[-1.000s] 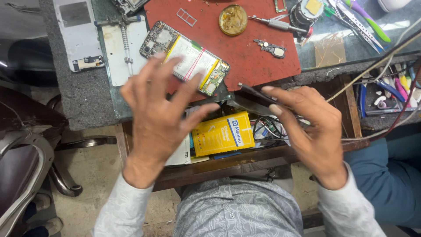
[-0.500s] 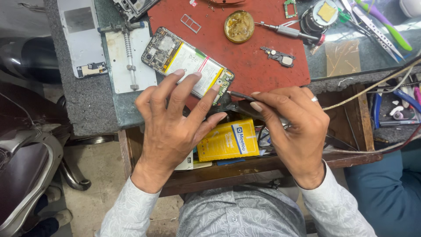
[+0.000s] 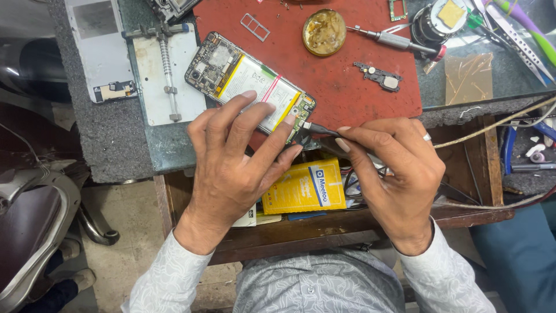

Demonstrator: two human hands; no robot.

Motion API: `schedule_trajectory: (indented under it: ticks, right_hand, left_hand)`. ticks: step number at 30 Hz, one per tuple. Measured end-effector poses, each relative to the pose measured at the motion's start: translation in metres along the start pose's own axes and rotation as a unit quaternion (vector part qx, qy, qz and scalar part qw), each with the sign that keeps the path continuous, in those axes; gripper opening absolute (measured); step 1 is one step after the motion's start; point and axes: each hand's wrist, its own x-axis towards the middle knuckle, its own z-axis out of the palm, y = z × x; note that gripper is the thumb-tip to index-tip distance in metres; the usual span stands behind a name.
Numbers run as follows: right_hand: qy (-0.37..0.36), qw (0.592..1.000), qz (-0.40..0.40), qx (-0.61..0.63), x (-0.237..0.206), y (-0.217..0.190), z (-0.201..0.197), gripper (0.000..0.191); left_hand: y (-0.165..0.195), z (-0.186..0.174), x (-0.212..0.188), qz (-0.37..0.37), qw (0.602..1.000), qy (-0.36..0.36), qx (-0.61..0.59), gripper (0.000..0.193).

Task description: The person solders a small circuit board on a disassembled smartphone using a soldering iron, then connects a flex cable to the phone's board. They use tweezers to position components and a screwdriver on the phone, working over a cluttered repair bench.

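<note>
The opened phone with exposed circuit board and battery (image 3: 249, 81) lies on the red rubber mat (image 3: 347, 87). Right of it sit the round brass tin (image 3: 324, 32) and slim metal screwdriver (image 3: 391, 39). Left stands the white screw-clamp plate (image 3: 156, 81). The yellow packet (image 3: 304, 186) rests in the wooden drawer (image 3: 301, 232) below.
</note>
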Motion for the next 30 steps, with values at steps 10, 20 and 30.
schedule_trajectory:
  ticks: [10,20,30]
  right_hand:
    - [-0.007,1.000,0.005,-0.002,-0.0011,0.0021,0.0014,0.021]
    - [-0.003,1.000,-0.002,-0.016,-0.0034,0.0024,0.0053,0.022]
    - [-0.004,1.000,-0.009,-0.006,-0.0036,0.0021,0.0063,0.022]
  left_hand:
    - [-0.0023,0.0034,-0.0013,-0.005,1.000,0.006,-0.023,0.036]
    - [-0.0017,0.0045,-0.0023,-0.009,1.000,0.005,-0.022,0.035]
    - [-0.0028,0.0048,-0.0021,-0.008,1.000,0.005,-0.024,0.034]
